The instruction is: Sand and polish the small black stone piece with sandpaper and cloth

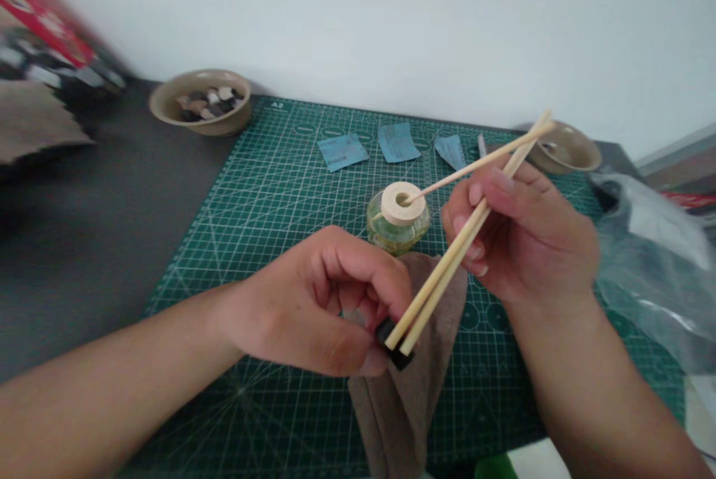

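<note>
The left hand (318, 300) grips a small black piece (403, 359) between thumb and forefinger, above a folded brown cloth (436, 337). The right hand (526, 229) grasps a pair of pale sticks (447, 274) near mid-length. Their lower tips lie across the black piece in view; whether they press on it cannot be determined.

A glass jar (383, 233) stands on the green cutting mat (268, 195), beyond the cloth and between the hands. A thinner stick (447, 180) runs from the hole in the jar's pale cap (400, 218) to the upper ends of the pair, where it crosses them in view; contact there is unconfirmed.

Risks noted. The left fingers appear to hold the piece by a small area; a sideways push from the tips could turn it or send it onto the cloth. If the two sticks spread unevenly, one tip could slide off the piece. The thinner stick passes close to the right hand; should that hand swing, it could catch the stick and, in this inspector's judgement, drag or tip the jar. The jar appears to contain yellowish liquid, so upsetting it could wet the cloth and the mat.
</note>
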A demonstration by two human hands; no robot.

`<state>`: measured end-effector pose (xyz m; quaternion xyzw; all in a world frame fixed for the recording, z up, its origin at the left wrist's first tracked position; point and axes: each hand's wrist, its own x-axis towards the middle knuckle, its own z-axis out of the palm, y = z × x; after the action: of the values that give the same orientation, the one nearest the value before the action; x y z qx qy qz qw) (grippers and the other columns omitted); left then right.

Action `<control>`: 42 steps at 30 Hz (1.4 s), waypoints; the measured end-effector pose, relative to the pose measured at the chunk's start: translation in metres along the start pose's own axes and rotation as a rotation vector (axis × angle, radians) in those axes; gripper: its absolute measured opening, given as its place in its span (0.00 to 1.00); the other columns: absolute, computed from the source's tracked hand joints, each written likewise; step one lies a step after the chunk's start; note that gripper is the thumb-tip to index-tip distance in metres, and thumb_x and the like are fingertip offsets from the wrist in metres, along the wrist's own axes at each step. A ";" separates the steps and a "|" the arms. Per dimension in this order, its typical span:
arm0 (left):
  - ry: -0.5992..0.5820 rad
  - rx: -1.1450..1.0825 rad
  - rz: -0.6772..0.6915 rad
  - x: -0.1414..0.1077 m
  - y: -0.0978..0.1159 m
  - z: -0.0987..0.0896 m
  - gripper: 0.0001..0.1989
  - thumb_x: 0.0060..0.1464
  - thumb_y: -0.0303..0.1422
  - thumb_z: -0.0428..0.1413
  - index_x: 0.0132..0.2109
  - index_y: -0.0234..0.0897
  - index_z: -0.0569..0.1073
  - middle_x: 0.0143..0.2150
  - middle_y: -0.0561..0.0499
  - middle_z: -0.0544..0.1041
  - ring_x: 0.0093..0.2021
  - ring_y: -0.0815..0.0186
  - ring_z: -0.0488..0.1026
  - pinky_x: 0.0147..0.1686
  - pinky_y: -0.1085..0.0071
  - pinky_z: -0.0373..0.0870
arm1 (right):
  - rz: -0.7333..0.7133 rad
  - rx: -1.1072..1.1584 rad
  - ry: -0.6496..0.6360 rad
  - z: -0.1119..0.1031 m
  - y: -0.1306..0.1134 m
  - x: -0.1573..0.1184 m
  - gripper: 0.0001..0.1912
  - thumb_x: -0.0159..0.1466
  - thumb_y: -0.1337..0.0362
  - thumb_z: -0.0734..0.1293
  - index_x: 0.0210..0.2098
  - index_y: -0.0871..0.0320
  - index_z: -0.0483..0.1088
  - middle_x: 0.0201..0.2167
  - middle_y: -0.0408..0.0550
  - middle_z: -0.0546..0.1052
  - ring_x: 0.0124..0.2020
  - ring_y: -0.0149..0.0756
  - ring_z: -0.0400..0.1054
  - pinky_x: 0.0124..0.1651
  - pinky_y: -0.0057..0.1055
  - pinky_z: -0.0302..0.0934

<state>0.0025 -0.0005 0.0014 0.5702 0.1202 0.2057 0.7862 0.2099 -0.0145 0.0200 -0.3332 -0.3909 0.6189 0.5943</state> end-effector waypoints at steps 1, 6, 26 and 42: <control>-0.011 0.005 -0.004 0.000 0.000 0.000 0.05 0.46 0.23 0.64 0.34 0.31 0.79 0.32 0.48 0.79 0.35 0.65 0.75 0.38 0.69 0.72 | 0.017 -0.008 -0.006 0.000 0.000 0.000 0.10 0.62 0.60 0.73 0.27 0.57 0.73 0.20 0.41 0.76 0.15 0.25 0.66 0.12 0.17 0.57; -0.014 -0.007 -0.028 -0.001 0.001 0.000 0.04 0.46 0.24 0.64 0.33 0.32 0.78 0.31 0.48 0.79 0.36 0.63 0.75 0.41 0.66 0.72 | -0.051 -0.033 -0.045 -0.001 0.002 0.002 0.12 0.63 0.58 0.73 0.26 0.57 0.72 0.18 0.41 0.75 0.13 0.25 0.63 0.10 0.17 0.51; -0.033 0.019 -0.025 -0.001 0.002 -0.002 0.05 0.47 0.24 0.64 0.35 0.30 0.79 0.32 0.47 0.78 0.34 0.64 0.74 0.35 0.70 0.72 | -0.077 -0.065 -0.024 0.000 0.000 0.000 0.11 0.63 0.58 0.73 0.27 0.55 0.73 0.19 0.41 0.75 0.13 0.26 0.63 0.10 0.19 0.50; 0.074 -0.120 -0.035 -0.003 -0.001 0.001 0.07 0.48 0.29 0.68 0.36 0.32 0.82 0.32 0.47 0.78 0.32 0.65 0.76 0.31 0.73 0.74 | -0.108 -0.040 0.013 0.000 0.000 0.001 0.12 0.63 0.59 0.73 0.26 0.56 0.70 0.19 0.40 0.74 0.15 0.26 0.64 0.11 0.19 0.53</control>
<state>0.0002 -0.0028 0.0006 0.5117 0.1467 0.2198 0.8175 0.2102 -0.0137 0.0200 -0.3274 -0.4167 0.5760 0.6224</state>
